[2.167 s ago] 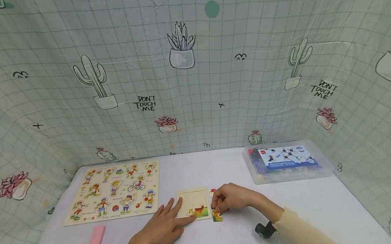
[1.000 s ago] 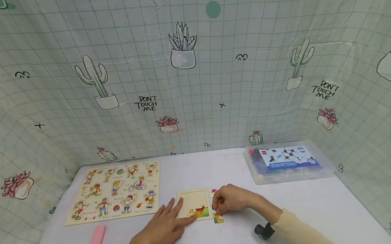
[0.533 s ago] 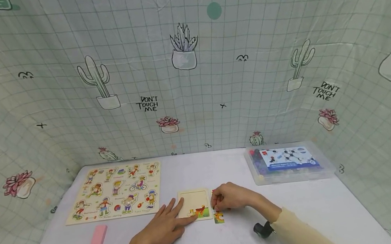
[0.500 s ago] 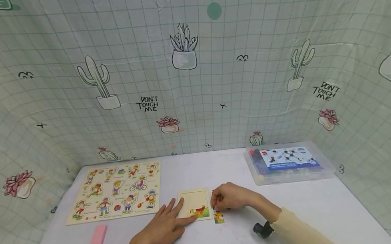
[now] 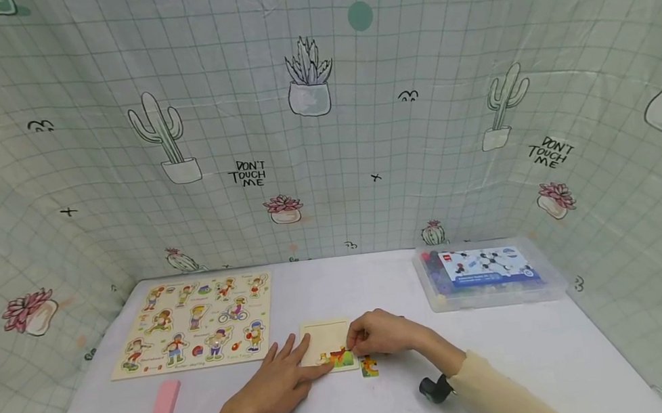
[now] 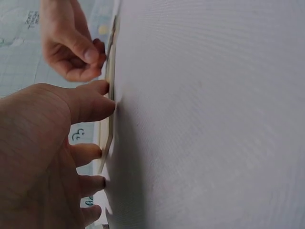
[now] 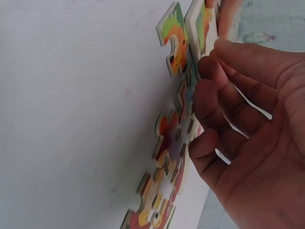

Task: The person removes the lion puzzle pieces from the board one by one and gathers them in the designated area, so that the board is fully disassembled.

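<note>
My left hand [image 5: 274, 384] lies spread over the left and lower edge of a small square wooden puzzle tray [image 5: 323, 337], fingers straight. In the tray's lower part sit fitted pieces [image 5: 342, 358] with green and orange print. At the tray's right edge my right hand [image 5: 379, 332] pinches thumb and fingers together around a small puzzle piece, mostly hidden by the fingertips. Just below that hand, a loose orange-and-green piece [image 5: 370, 367] lies beside the tray. The right wrist view shows several more loose pieces [image 7: 152, 193] in a line on the table, under the curled fingers.
A large wooden board [image 5: 194, 328] with printed sports figures lies at the back left, a pink block [image 5: 166, 401] in front of it. At the back right stands a clear plastic case [image 5: 488, 274] with a blue-and-white label. A grid-patterned cloth [image 5: 326, 166] surrounds the table.
My right hand has moved from the loose pieces leftward to the tray's right edge. My left hand has stayed in place on the tray.
</note>
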Demonstrator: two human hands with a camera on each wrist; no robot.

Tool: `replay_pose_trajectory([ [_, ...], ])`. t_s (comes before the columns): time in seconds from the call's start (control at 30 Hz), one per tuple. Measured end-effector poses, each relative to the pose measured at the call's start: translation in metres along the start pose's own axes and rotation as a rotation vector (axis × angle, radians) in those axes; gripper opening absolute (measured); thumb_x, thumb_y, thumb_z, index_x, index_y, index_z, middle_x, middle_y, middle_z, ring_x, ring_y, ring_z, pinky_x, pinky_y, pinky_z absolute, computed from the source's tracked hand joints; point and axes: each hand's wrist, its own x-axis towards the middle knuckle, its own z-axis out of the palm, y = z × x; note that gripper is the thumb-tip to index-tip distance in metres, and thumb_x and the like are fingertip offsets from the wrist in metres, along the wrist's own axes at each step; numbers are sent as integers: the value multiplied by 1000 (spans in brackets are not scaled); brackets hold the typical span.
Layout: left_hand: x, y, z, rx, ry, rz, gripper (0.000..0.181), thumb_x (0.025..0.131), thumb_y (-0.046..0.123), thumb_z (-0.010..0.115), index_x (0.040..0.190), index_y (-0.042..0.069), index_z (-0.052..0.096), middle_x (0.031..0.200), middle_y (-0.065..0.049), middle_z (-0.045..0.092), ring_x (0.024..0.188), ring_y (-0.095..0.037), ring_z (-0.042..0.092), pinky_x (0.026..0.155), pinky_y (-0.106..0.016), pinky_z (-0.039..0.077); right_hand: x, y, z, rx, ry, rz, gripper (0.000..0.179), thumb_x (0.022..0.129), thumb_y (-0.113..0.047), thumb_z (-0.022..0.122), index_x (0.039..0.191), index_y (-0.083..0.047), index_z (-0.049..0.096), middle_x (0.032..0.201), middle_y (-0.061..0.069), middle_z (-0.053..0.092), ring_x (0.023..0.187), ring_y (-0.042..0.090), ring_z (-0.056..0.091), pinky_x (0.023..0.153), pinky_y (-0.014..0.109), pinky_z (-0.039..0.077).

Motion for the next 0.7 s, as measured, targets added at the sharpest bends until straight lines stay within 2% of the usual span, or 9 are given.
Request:
replay_pose_trajectory([
  [0.17,1,0,0,-1,6,2,44,101,19,58,141,38,59,162,-22,27,149,-50,17,115,-69,16,6,-5,2,0,-5,-20,7,92,-10,70,94,-17,74,79,-12,64,66,3,54,61,21,46],
  [0.33,1,-1,3,5,11,16,45,101,19,56,142,39,58,162,-23,27,149,-51,15,115,-69,15,9,-9,3,11,1,-2,7,93,-11,69,95,-17,73,78,-11,63,63,3,54,52,21,44],
  [0.7,3,6,7,36,11,59,48,101,18,55,144,39,56,163,-23,25,150,-52,11,116,-69,14,19,-13,6,-16,5,-17,8,95,-14,68,100,-17,75,86,-12,63,73,4,55,66,22,47],
])
